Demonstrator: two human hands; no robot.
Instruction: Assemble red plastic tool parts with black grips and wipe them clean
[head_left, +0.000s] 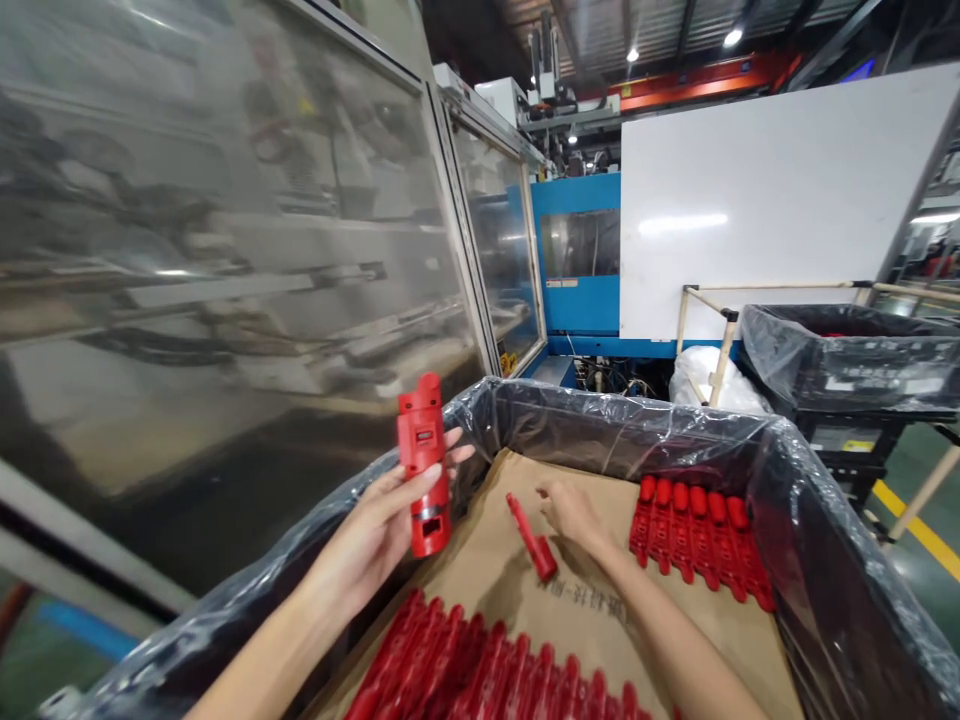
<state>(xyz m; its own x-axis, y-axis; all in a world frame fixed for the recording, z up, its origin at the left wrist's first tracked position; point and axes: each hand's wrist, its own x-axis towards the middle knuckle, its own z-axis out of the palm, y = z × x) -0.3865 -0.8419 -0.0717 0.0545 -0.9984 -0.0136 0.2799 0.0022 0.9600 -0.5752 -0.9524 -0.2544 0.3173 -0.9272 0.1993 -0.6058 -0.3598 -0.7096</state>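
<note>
My left hand (pixel 379 530) is shut around a red moulded plastic part (pixel 424 465), holding it upright above the bin, with a grey metal band showing near its lower end. My right hand (pixel 574 515) rests low over a brown cardboard sheet (pixel 480 560), fingers down. Beside those fingers lies a slim red plastic part (pixel 534 538), apparently untouched. A row of similar red parts (pixel 701 535) lies side by side on the cardboard at the right. Another layer of red parts (pixel 480 670) fills the near edge, partly cut off by the frame.
The cardboard lies inside a large bin lined with black plastic film (pixel 622 430). A glass-panelled machine guard (pixel 225 250) rises close on the left. Behind stand a blue machine (pixel 577 260) and white panel (pixel 772 200). Another film-lined bin (pixel 847 360) sits to the right.
</note>
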